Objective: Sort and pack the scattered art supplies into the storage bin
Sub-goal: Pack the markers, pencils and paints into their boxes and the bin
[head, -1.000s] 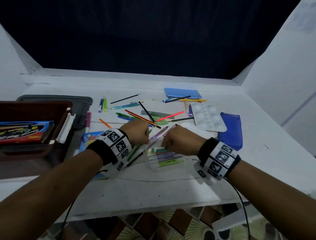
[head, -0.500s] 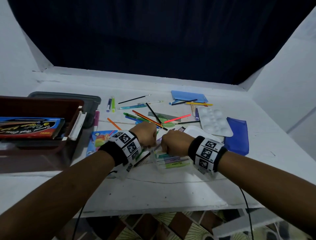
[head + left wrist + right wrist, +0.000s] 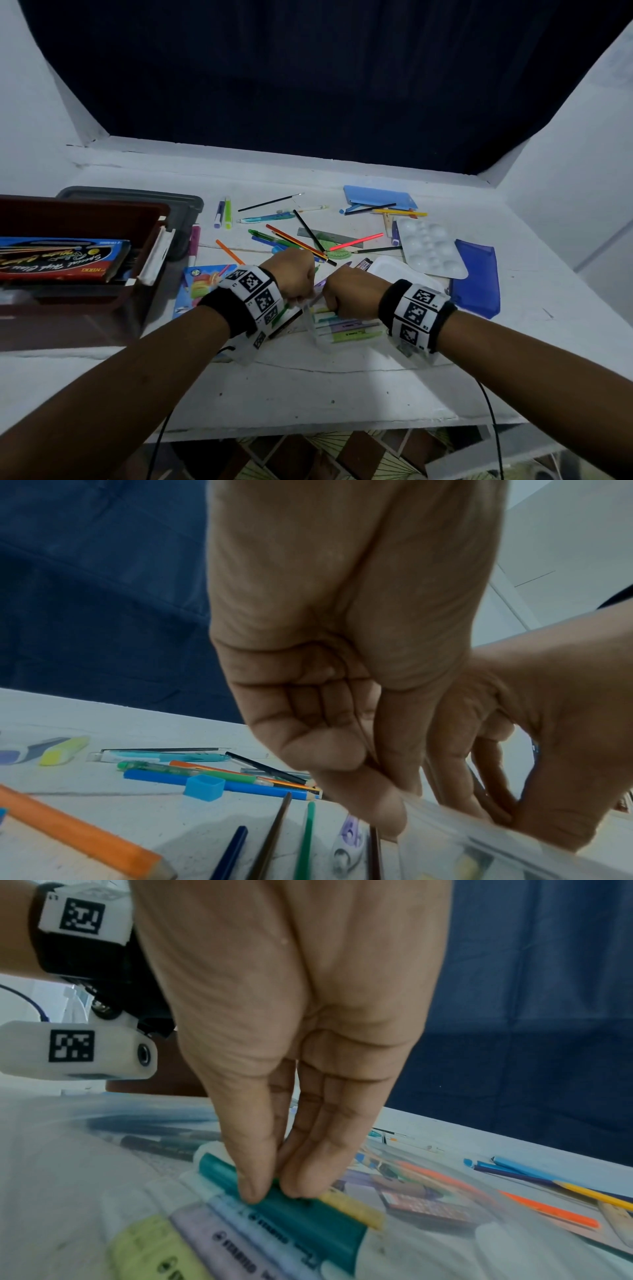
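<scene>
1. The left hand [image 3: 294, 270] and right hand [image 3: 349, 291] meet knuckle to knuckle near the front middle of the white surface [image 3: 308, 383], each curled round the top edge of a clear plastic pouch [image 3: 342, 330].
2. In the left wrist view the left hand's thumb and fingers pinch the pouch's clear rim; in the right wrist view the right hand's fingertips [image 3: 301, 1185] pinch through the plastic onto a teal marker [image 3: 308, 1221].
3. The pouch holds pastel markers laid side by side; five show in the right wrist view: yellow-green, lilac, pale blue, teal and yellow.
4. The storage bin [image 3: 85, 274], dark red, stands at the left edge of the surface, well apart from the hands, with one flat box of colours [image 3: 61, 260] lying in it and a grey lid [image 3: 185, 212] behind it.
5. Open room: a bare strip of surface runs between the pouch and the front edge, and another along the back wall beyond the scatter.
6. Behind the hands, loose pencils and pens lie crossed in one heap, too tangled to count.
7. Singles around it: one white paint palette [image 3: 431, 250] to the right, one dark blue pouch [image 3: 479, 281] just beyond it near the right edge, one light blue case [image 3: 376, 198] at the back, one green protractor [image 3: 337, 251].
8. Two highlighters [image 3: 224, 214] lie side by side beside the grey lid.
</scene>
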